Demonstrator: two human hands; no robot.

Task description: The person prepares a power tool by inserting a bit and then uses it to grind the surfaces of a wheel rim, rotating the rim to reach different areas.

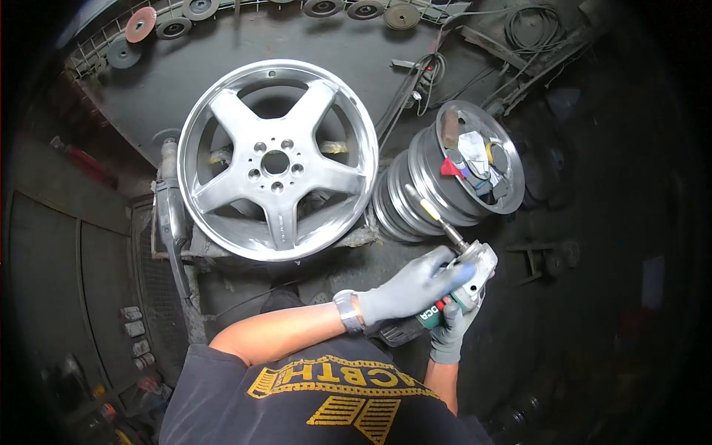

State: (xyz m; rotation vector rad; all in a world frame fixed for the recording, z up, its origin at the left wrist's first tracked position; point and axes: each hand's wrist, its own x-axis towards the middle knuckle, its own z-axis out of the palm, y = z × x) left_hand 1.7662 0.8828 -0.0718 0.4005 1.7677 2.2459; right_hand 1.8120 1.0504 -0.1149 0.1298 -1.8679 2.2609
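Note:
A cordless angle grinder (463, 296) with a green body and grey metal head is held in front of my chest. My right hand (448, 335), in a grey glove, wraps around its body from the right. On the left side, my left hand (419, 285) is closed over the grinder near its head; its fingertips are smeared by motion. From the head, a slim metal rod (454, 236) with a yellow section points up and left toward the stacked rims. A silver five-spoke wheel rim (275, 211) lies face up to the left, apart from both hands.
Stacked wheel rims (423, 167) stand right of the large rim, with cloths and small items inside the top one. A long power tool (172, 211) hangs at the left. Abrasive discs (140, 24) line the back rack, and coiled cables (532, 28) hang at back right.

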